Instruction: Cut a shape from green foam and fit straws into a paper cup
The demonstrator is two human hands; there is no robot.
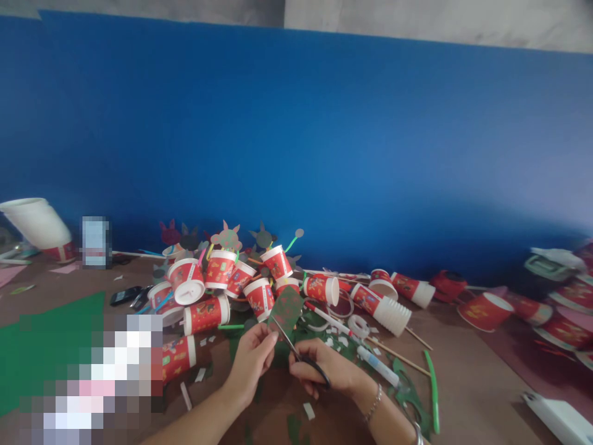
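Observation:
A dark green paper cut-out point(285, 307) with reddish marks and a rounded top stands between my hands. Its lower edge is pinched by the fingers of my left hand point(254, 357). Black-handled scissors point(311, 364) sit in my right hand point(319, 366), fingers wrapped round the handles. Their blades point up and left, across the paper near my left fingertips; I cannot tell whether they are biting into it. Dark green scraps and small white paper bits lie on the brown table point(463, 377) around both hands.
Red patterned paper cups point(207, 314) pile up behind my hands, some with paper animal heads point(226, 238). Right of me lie a stacked row of cups point(386, 312), a glue tube point(377, 364) and a green strip point(432, 392). Green paper point(55, 346) covers the left. A blue wall point(296, 142) stands behind.

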